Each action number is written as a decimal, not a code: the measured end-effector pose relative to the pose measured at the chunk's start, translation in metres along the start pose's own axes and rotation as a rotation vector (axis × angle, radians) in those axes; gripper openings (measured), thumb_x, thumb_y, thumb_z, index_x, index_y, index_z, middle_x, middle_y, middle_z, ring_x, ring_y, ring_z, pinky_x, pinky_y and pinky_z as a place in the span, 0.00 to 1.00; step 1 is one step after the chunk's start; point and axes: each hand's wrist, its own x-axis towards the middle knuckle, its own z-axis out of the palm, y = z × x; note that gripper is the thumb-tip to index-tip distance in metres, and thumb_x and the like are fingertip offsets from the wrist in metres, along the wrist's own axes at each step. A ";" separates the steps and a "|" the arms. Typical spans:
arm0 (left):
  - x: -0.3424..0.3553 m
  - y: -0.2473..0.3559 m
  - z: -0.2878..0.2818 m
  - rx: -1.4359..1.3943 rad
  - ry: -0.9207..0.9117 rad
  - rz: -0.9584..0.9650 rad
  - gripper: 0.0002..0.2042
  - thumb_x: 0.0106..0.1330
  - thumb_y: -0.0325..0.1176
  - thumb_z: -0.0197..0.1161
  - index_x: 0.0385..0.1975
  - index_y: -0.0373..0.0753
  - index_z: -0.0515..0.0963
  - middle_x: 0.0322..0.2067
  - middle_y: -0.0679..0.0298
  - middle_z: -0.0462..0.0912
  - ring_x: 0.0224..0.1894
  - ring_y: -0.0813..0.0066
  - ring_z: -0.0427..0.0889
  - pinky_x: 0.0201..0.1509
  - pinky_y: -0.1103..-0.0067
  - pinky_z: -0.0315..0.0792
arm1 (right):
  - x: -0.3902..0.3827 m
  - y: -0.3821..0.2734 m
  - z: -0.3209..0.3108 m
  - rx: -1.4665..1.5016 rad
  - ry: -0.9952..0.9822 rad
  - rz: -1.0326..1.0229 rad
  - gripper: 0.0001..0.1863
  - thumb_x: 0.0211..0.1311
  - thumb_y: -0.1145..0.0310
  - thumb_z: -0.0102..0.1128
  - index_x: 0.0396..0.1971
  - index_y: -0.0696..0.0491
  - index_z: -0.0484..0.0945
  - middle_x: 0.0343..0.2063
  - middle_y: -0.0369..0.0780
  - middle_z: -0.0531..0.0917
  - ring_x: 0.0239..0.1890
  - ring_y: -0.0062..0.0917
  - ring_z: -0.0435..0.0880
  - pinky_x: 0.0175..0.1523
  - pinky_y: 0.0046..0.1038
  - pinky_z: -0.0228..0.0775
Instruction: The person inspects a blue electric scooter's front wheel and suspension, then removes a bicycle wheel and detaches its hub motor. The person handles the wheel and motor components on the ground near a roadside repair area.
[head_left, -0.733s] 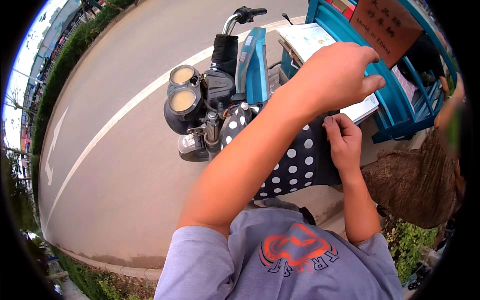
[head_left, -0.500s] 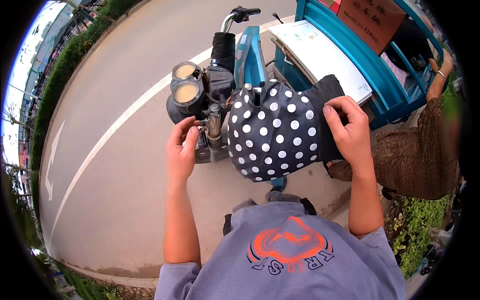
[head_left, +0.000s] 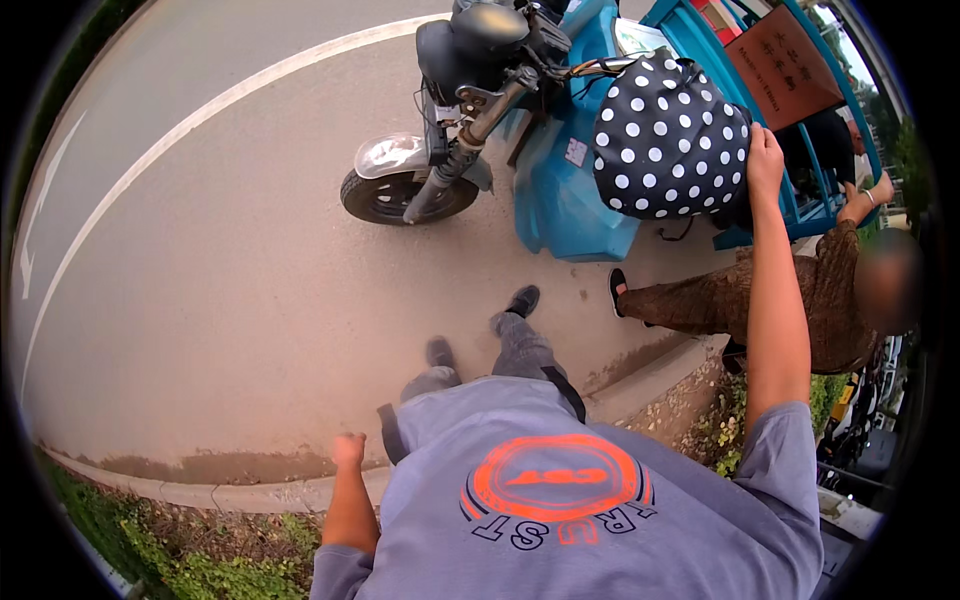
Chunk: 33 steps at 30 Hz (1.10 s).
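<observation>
A black cover with white polka dots (head_left: 670, 135) bulges over the handlebar end of a blue cargo tricycle (head_left: 570, 190). My right hand (head_left: 766, 158) reaches far forward, its fingers curled round the cover's right edge; the fingertips are partly hidden. Low by my left side hangs my left hand (head_left: 349, 450), small in view and looking balled, away from the vehicle. The tricycle's front wheel (head_left: 420, 198) stands on the road, with a silver fender (head_left: 388, 156) above it. Wires run out beside the cover near the fork (head_left: 470, 140).
To the right, a person in brown patterned clothes (head_left: 710, 295) rests a hand (head_left: 868, 198) on the blue cargo bed, where a brown printed board (head_left: 783, 65) is fixed. A curb (head_left: 645, 375) and shrubs (head_left: 210, 550) border the road behind me. A white line (head_left: 180, 130) curves along the asphalt.
Both hands were raised about the front of the tricycle. My left hand has dropped to my side, and my right hand has taken the cover's edge. The tricycle now appears higher and farther right.
</observation>
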 end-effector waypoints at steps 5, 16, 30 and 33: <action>-0.025 -0.002 0.002 -0.059 0.248 0.046 0.26 0.48 0.36 0.67 0.49 0.34 0.75 0.47 0.46 0.77 0.56 0.56 0.72 0.57 0.71 0.68 | 0.004 -0.011 -0.009 -0.477 -0.078 -0.180 0.28 0.67 0.50 0.32 0.38 0.58 0.76 0.42 0.54 0.77 0.46 0.52 0.73 0.50 0.43 0.64; -0.047 -0.005 -0.038 -0.498 0.233 0.088 0.11 0.58 0.33 0.62 0.24 0.29 0.77 0.16 0.57 0.77 0.17 0.69 0.76 0.25 0.71 0.71 | 0.006 0.021 -0.006 -0.289 -0.042 0.037 0.36 0.62 0.39 0.33 0.46 0.55 0.78 0.47 0.53 0.77 0.53 0.48 0.72 0.57 0.38 0.62; -0.033 0.022 -0.075 -0.309 -0.012 0.194 0.25 0.54 0.33 0.65 0.51 0.29 0.72 0.52 0.43 0.73 0.59 0.54 0.68 0.61 0.67 0.63 | 0.014 0.047 0.007 -0.315 0.076 -0.052 0.34 0.60 0.37 0.33 0.44 0.47 0.80 0.44 0.48 0.80 0.51 0.46 0.75 0.55 0.39 0.66; -0.038 0.041 -0.087 -0.365 -0.006 0.205 0.22 0.57 0.33 0.62 0.51 0.29 0.72 0.52 0.45 0.74 0.57 0.55 0.71 0.60 0.68 0.64 | -0.002 0.018 0.004 -0.323 0.022 0.107 0.33 0.60 0.37 0.34 0.43 0.48 0.80 0.43 0.48 0.80 0.50 0.46 0.75 0.53 0.39 0.67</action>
